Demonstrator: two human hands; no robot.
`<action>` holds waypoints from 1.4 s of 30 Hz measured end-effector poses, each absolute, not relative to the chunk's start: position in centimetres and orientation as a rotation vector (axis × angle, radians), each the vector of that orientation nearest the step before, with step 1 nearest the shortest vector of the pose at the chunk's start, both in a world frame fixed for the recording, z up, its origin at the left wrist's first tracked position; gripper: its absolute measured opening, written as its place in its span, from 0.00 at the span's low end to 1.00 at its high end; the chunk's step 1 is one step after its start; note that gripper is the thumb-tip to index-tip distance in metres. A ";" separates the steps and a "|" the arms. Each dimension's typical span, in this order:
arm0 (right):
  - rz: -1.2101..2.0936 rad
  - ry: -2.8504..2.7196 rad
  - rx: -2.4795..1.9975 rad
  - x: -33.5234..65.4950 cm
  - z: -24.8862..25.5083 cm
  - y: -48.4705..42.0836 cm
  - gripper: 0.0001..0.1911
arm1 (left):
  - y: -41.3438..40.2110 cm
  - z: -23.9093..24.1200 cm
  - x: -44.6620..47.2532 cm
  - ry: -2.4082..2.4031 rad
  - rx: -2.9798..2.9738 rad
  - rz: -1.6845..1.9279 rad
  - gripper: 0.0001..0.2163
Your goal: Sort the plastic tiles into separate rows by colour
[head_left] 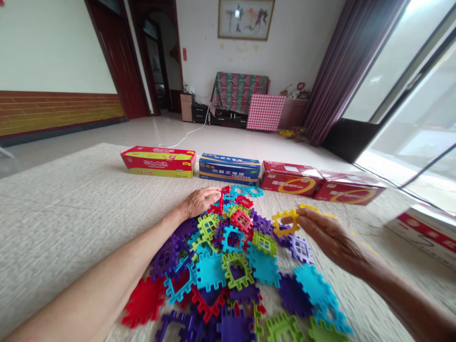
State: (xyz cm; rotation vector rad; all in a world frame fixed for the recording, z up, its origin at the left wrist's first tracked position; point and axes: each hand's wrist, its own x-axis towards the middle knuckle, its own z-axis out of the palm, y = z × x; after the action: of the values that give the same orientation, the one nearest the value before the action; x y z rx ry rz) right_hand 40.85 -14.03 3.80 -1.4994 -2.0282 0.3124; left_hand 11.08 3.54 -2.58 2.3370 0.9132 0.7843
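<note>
A purple piece (235, 327) is cropped by the bottom edge. A white-and-red box (427, 232) is cut off at right.

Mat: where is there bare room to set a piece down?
The widest bare patch of mat lies left of the left arm, nearer than the red-yellow box. A smaller one lies between the right arm and the white-red box. It is crowded between the arms, where pieces pile up.
</note>
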 end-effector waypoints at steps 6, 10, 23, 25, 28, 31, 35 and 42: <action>0.073 -1.688 -1.663 47.9 2.9 -12.6 0.22 | 4.4 -2.7 11.0 0.921 2.237 0.793 0.20; -0.011 -1.647 -1.843 54.3 1.1 -13.5 0.19 | 5.1 -0.3 10.4 1.020 2.138 0.598 0.19; -0.099 -2.106 -1.457 36.0 3.3 -14.5 0.17 | -6.0 0.3 9.4 1.175 2.647 0.896 0.12; -0.060 -2.181 -1.424 30.8 2.9 -13.6 0.17 | -6.8 -0.5 9.7 1.238 2.645 0.842 0.12; -0.005 -2.234 -1.484 26.6 1.8 -12.6 0.20 | -7.2 -1.2 9.9 1.241 2.630 0.812 0.13; -0.027 -2.260 -1.575 26.2 0.9 -12.2 0.20 | -7.2 -1.5 9.9 1.252 2.615 0.854 0.14; -0.109 -2.261 -1.669 28.3 0.4 -12.6 0.18 | -6.8 -2.1 9.7 1.244 2.535 0.917 0.15; -0.117 -2.255 -1.768 30.4 1.5 -12.0 0.22 | -6.2 -2.7 9.4 1.213 2.430 0.969 0.15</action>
State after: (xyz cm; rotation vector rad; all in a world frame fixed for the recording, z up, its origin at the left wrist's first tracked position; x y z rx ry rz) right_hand 30.43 -12.00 1.51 -1.7681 -2.2555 -0.1168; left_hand 9.37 -6.18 -2.66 2.4296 1.2126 0.9688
